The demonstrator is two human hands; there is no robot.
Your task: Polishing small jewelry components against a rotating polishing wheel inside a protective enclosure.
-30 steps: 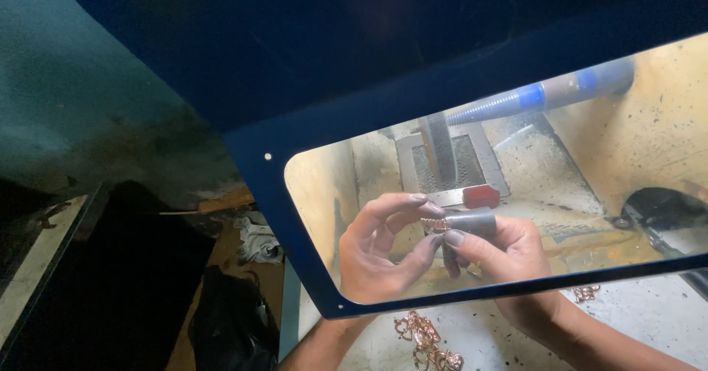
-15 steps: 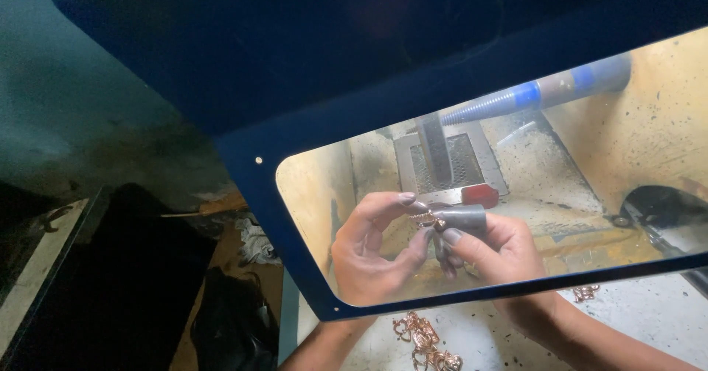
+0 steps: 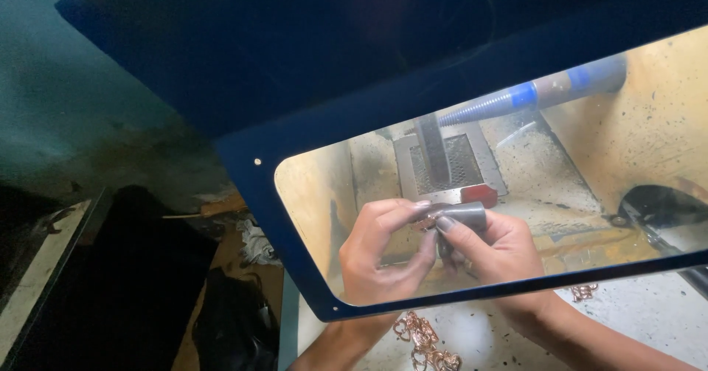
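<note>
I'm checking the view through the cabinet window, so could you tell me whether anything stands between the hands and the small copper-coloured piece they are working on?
Nothing visible does. The left hand and right hand already meet at the small copper-coloured piece, with the grey cylindrical tool against it.

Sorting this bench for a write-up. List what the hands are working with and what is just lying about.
In hand:
left hand, fingers on a small copper piece
right hand, holding a grey tool
window both hands work behind

Lying about:
copper pieces on the bench
more copper bits
blue-banded nozzle
mesh grate
</note>
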